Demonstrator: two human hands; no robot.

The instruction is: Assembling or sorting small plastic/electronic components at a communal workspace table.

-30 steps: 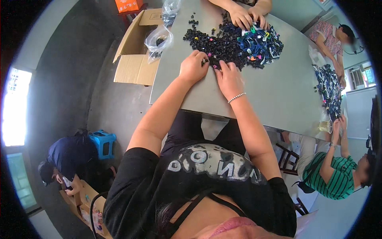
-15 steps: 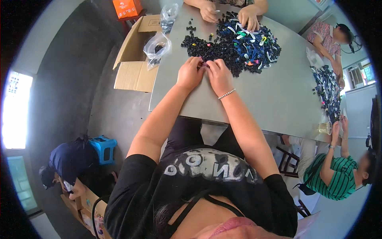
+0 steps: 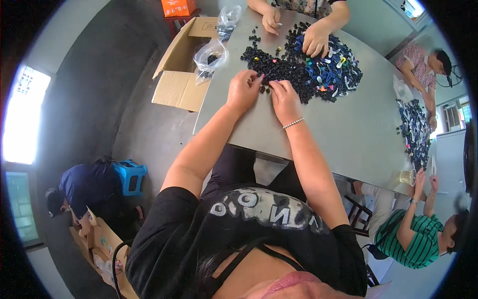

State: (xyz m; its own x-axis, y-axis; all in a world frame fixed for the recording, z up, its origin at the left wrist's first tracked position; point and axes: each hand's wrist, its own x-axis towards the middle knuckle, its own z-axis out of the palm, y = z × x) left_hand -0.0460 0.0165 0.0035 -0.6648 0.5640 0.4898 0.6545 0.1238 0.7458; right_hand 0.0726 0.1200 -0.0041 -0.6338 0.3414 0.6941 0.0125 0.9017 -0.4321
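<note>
My left hand [image 3: 243, 92] is at the near left edge of a heap of small black plastic pieces [image 3: 274, 66]. Its thumb and forefinger are closed together at the tips, and whatever they pinch is too small to name. To its right, my right hand [image 3: 286, 101] rests low over the table with fingers loosely bent and apart, their tips beside the heap. I make out nothing in it. A few loose black pieces [image 3: 264, 89] lie between the two hands. Joined to the heap on the right is a pile of blue, white and black clip-like parts [image 3: 341, 70].
Across the metal table [image 3: 343, 129], a co-worker's hand [image 3: 316, 40] reaches into the pile. An open cardboard box [image 3: 177, 89] with plastic bags stands left of the table. At the right lie another parts pile [image 3: 416, 129] and a clear cup [image 3: 407, 177], with two people alongside.
My hands, together at the fingertips before, have moved apart, with loose black pieces now showing between them. The view has shifted a little. The co-worker's hand opposite has moved on the pile.
</note>
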